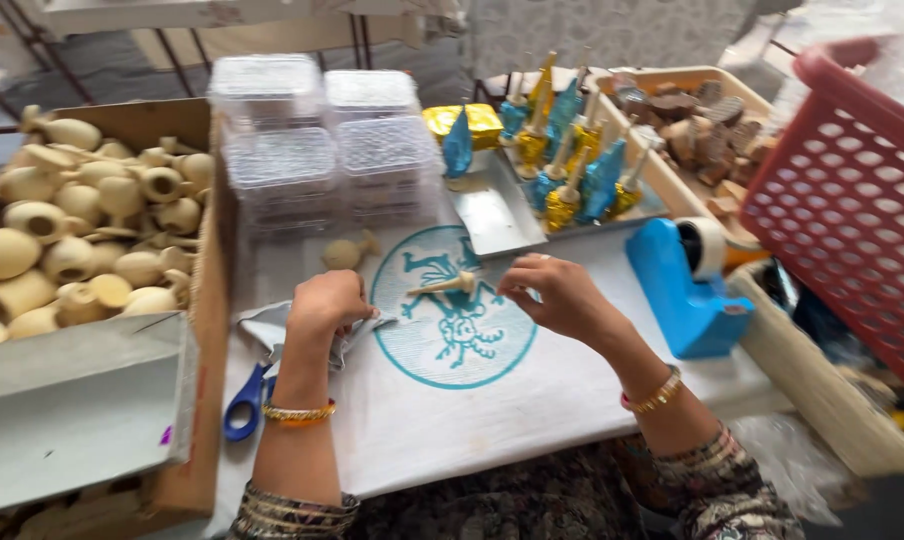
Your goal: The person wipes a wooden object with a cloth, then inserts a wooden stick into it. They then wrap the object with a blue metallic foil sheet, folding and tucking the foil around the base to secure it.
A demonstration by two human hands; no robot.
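We pinch the pale wooden stick (442, 286) with our right hand (557, 295); beside it, our left hand (324, 305) presses crumpled silver foil (272, 328).

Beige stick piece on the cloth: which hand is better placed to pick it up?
Right, probably. The right hand has fingertips beside the beige stick piece. The left hand rests farther off on silver foil.

Craft workshop: box of clay pots (82, 230), tape dispenser (687, 290).
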